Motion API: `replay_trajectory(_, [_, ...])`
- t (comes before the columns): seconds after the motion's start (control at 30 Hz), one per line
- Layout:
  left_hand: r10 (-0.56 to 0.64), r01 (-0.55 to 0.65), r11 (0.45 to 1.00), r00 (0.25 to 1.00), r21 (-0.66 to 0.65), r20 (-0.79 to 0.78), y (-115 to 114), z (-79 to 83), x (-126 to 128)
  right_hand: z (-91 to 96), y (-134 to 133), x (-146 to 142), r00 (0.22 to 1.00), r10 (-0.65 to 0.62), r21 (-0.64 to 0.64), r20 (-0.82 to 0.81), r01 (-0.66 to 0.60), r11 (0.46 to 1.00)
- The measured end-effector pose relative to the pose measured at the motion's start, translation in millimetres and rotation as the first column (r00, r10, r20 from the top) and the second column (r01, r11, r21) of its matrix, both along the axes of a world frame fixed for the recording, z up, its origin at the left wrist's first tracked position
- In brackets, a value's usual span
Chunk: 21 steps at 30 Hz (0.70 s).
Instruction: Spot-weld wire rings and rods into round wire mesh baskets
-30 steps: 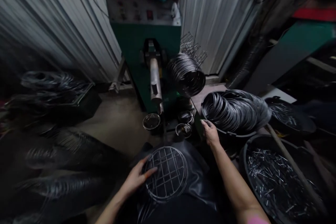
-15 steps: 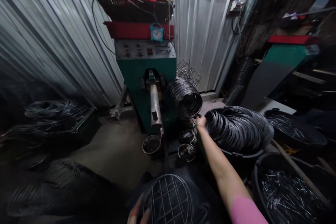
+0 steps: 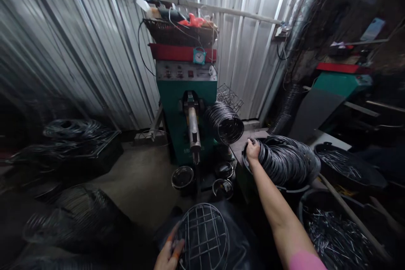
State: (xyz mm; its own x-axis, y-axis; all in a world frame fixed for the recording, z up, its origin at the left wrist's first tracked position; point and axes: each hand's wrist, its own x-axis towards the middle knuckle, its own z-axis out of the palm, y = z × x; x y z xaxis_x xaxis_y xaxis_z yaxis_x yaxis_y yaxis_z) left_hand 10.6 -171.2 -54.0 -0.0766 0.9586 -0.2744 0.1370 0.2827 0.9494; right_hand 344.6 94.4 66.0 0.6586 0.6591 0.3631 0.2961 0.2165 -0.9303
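A round wire grid (image 3: 202, 236) lies on dark cloth over my lap at the bottom centre. My left hand (image 3: 169, 253) grips its left rim, fingers curled on the wire. My right hand (image 3: 253, 150) reaches out to a thick stack of dark wire rings (image 3: 284, 160) lying in a black tub (image 3: 291, 189) at right; its fingers close on the nearest rings at the stack's left end. Another bundle of wire rings (image 3: 225, 121) hangs beside a green machine (image 3: 186, 105) straight ahead.
A metal arm (image 3: 193, 133) juts from the machine, with small round tins (image 3: 182, 176) on the floor below it. A black tub of short wire pieces (image 3: 338, 236) sits at lower right. Wire coils (image 3: 76, 135) pile up at left. Corrugated metal walls stand behind.
My view has tilted upward. My right hand moved from the tub's near rim toward the hanging bundle, then back onto the end of the ring stack. The left hand stays on the grid's rim.
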Motion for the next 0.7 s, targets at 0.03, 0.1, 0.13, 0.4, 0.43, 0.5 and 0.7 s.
replay_trajectory(0.03, [-0.004,0.003,1.0,1.0,0.009,0.013,2.7,5.3,-0.7,10.5,-3.0,-0.7,1.0,0.016,0.006,0.0,-0.016,1.0])
replay_trajectory(0.1, [0.001,-0.001,1.0,0.998,0.003,0.061,5.4,14.8,-1.3,27.4,-16.3,-4.9,0.996,0.086,0.0,-0.01,-0.086,0.996])
replay_trajectory(0.13, [0.004,-0.003,1.0,0.995,-0.01,0.098,5.4,18.6,-1.5,32.2,-27.6,-9.2,0.99,0.143,-0.013,-0.018,-0.143,0.99])
replay_trajectory(0.4, [0.286,-0.176,0.948,0.84,-0.266,0.461,-6.0,21.1,-9.7,-33.0,-183.5,-80.5,0.602,0.799,-0.437,-0.007,-0.72,0.539])
replay_trajectory(0.43, [0.308,-0.19,0.942,0.816,-0.277,0.489,-6.1,19.5,-10.5,-47.7,-196.8,-85.8,0.593,0.805,-0.485,-0.011,-0.707,0.515])
replay_trajectory(0.5, [0.322,-0.196,0.937,0.801,-0.288,0.505,-5.5,16.4,-11.3,-74.0,-212.9,-90.4,0.619,0.786,-0.557,0.002,-0.652,0.515])
replay_trajectory(0.7, [0.316,-0.172,0.931,0.819,-0.321,0.478,-1.7,11.7,-10.8,-108.7,-225.8,-83.5,0.654,0.754,-0.575,-0.062,-0.641,0.509])
